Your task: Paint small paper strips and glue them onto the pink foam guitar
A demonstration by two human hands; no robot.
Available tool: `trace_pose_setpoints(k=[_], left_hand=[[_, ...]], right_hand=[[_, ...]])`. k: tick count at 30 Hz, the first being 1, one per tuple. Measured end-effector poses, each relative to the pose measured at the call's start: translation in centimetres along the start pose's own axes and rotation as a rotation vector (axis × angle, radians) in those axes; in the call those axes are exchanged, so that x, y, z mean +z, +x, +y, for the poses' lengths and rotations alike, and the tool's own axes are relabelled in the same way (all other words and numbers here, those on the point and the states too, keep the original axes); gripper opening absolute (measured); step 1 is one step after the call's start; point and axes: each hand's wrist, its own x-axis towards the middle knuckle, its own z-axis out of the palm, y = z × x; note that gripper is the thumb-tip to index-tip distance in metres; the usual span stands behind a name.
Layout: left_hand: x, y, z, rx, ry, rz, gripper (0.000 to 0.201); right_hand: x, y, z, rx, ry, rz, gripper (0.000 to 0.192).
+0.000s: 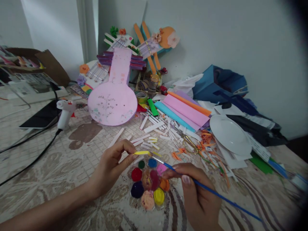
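Above the cluster of paint pots [147, 179] on the bench [60, 179], a slim yellow strip [141, 153] is held out nearly level, one end pinched between thumb and forefinger of the left hand [109, 166]. The right hand [201, 200] pinches a blue-handled paintbrush [216, 192], and its bristles come right up to the strip's free end; from where I stand I cannot tell whether they touch. The brushwork, I'd judge, goes best with light strokes running outward from the pinched end, the brush thinly loaded, and the strip turned so its edges are covered too. Fingertips do well to avoid wet colour. Just beyond, loose white strips [154, 126] lie scattered, near enough to catch stray drips.
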Motion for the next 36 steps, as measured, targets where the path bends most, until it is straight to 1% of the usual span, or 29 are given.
trace_pose_setpoints(k=[3, 6, 8, 11, 16, 19, 22, 25, 27, 29, 31, 33, 36], left_hand=[[-0.02, -0.02, 0.07, 0.003, 0.005, 0.001, 0.004], [0.0, -0.05, 0.03, 0.009, 0.016, -0.001, 0.005], [0.03, -0.07, -0.08, 0.014, 0.021, 0.005, 0.004], [0.03, -0.1, -0.22, 0.021, 0.019, 0.011, 0.004], [-0.04, -0.15, -0.14, 0.013, 0.026, 0.007, 0.005], [-0.02, -0.14, -0.02, 0.012, 0.028, 0.012, 0.005], [0.03, -0.18, -0.05, 0.019, 0.039, 0.015, 0.005], [0.05, -0.23, -0.16, 0.026, 0.066, 0.025, 0.004], [0.05, -0.24, -0.17, 0.039, 0.107, 0.037, 0.005], [0.05, -0.26, -0.08, 0.068, 0.181, 0.055, 0.007], [0.08, -0.31, 0.1, 0.11, 0.271, 0.071, 0.011], [0.13, -0.39, 0.31, 0.155, 0.352, 0.092, 0.013], [0.22, -0.5, 0.54, 0.2, 0.433, 0.121, 0.013]], right_hand=[[-0.06, 0.12, -0.06, 0.003, 0.011, 0.046, 0.026], [-0.07, 0.17, -0.04, -0.05, 0.003, 0.01, 0.027], [-0.04, 0.14, -0.01, -0.033, -0.008, -0.002, 0.028], [0.02, 0.04, -0.01, 0.02, 0.012, 0.042, 0.028], [0.01, -0.09, -0.07, -0.001, 0.004, 0.015, 0.026], [-0.05, -0.05, -0.03, 0.028, -0.002, 0.032, 0.026], [-0.03, 0.0, 0.06, 0.002, -0.007, 0.025, 0.025], [0.04, 0.08, 0.08, 0.008, -0.045, 0.019, 0.025], [0.01, 0.13, 0.04, 0.018, -0.075, 0.06, 0.025], [-0.15, 0.15, -0.04, -0.019, -0.097, 0.072, 0.025], [-0.4, 0.11, -0.13, -0.106, -0.133, 0.011, 0.027], [-0.64, 0.07, -0.23, -0.186, -0.199, -0.097, 0.029], [-0.75, 0.07, -0.36, -0.247, -0.312, -0.219, 0.031]])
